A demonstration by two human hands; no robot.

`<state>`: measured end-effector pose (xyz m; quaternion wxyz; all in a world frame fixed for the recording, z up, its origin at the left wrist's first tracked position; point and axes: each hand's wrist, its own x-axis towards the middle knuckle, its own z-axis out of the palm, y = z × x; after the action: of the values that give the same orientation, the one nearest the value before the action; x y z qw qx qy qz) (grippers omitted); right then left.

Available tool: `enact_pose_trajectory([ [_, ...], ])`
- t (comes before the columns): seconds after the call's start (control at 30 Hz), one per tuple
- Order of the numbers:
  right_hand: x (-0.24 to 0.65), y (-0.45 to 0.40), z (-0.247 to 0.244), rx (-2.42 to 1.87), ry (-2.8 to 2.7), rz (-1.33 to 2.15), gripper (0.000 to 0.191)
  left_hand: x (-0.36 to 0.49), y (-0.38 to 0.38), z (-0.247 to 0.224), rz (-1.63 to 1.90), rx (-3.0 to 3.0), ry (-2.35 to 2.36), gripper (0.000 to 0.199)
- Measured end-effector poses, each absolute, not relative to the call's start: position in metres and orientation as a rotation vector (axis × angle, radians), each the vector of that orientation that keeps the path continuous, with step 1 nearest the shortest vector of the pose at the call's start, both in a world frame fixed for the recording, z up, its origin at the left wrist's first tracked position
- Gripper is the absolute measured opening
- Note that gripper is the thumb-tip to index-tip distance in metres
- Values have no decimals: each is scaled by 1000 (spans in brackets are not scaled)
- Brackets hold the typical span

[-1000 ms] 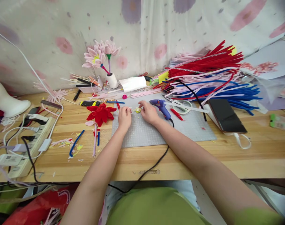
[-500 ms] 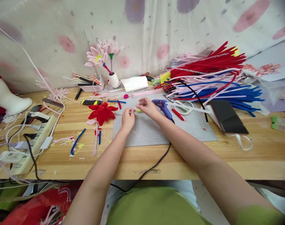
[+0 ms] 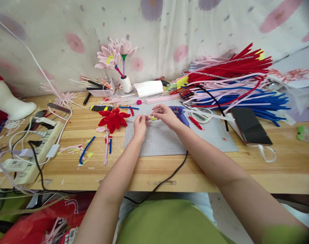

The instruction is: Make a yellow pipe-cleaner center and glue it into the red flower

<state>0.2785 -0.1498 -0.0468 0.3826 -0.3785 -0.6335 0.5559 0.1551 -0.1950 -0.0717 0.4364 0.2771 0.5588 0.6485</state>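
Over the grey cutting mat [image 3: 161,142], both my hands come close together. A small yellow piece [image 3: 153,118], too small to make out fully, sits at the fingertips of my right hand [image 3: 166,116], which is pinched on it. My left hand [image 3: 140,126] has its thumb and fingers pressed together just left of that piece; whatever is in them is hidden. Left of the mat lies a red fuzzy flower [image 3: 114,120]. Behind my right wrist rests a blue glue gun [image 3: 181,115], partly covered by the hand.
White-handled scissors [image 3: 202,115] and a red craft knife [image 3: 195,122] lie right of the glue gun. Pipe cleaners [image 3: 235,74] are heaped at the back right, near a phone [image 3: 250,126]. A vase [image 3: 125,84] holds pink flowers. A power strip [image 3: 40,152] stands left; a black cable [image 3: 169,177] crosses the front edge.
The view has shifted slightly, so everything sits a little further right. My hands stay close together over the mat, and the yellow piece shows a bit more clearly between them.
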Motion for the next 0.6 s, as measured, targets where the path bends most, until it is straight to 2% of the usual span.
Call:
enact_pose_trajectory([
  [0.07, 279, -151, -48, -1005, -1891, 1169, 21, 151, -196, -71, 1668, 649, 1395, 15],
  [0.23, 270, -158, -53, -1047, -2504, 514, 34, 141, -198, -71, 1680, 620, 1380, 15],
  [0.37, 256, -160, -58, -1082, -2690, 232, 28, 139, -201, -71, 1666, 590, 1384, 14],
  [0.47, 252, -157, -60, -1155, -2585, 401, 28, 137, -203, -71, 1684, 534, 1388, 15],
  [0.6, 258, -153, -55, -1164, -1979, 1197, 31, 137, -204, -68, 1696, 490, 1361, 17],
])
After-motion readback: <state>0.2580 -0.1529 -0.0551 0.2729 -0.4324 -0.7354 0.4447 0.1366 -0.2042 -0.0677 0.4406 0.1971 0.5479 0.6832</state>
